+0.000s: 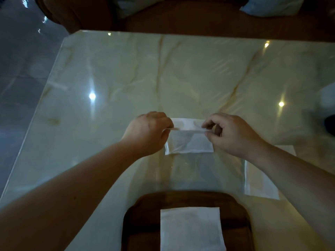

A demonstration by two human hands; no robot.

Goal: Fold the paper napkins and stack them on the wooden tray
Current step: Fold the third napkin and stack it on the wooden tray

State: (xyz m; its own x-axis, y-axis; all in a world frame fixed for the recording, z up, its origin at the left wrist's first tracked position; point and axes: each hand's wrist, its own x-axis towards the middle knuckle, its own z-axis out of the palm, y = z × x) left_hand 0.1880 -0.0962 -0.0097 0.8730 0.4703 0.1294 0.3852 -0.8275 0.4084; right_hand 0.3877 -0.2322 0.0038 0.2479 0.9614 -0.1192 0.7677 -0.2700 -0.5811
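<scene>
A white paper napkin point(190, 142) lies on the glossy marble table point(126, 78) at the middle. My left hand point(148, 131) pinches its left corner and my right hand point(233, 133) pinches its right corner, both lifting one edge a little above the rest of the sheet. A dark wooden tray point(143, 220) sits at the near edge, and a folded white napkin point(192, 229) lies flat on it. Another white napkin point(259, 178) lies flat on the table at the right, partly hidden under my right forearm.
The table's left edge runs diagonally beside a grey tiled floor point(21, 69). A brown wooden bench point(199, 19) with pale cushions point(272, 6) stands beyond the far edge. A dark object point(330, 124) shows at the right border.
</scene>
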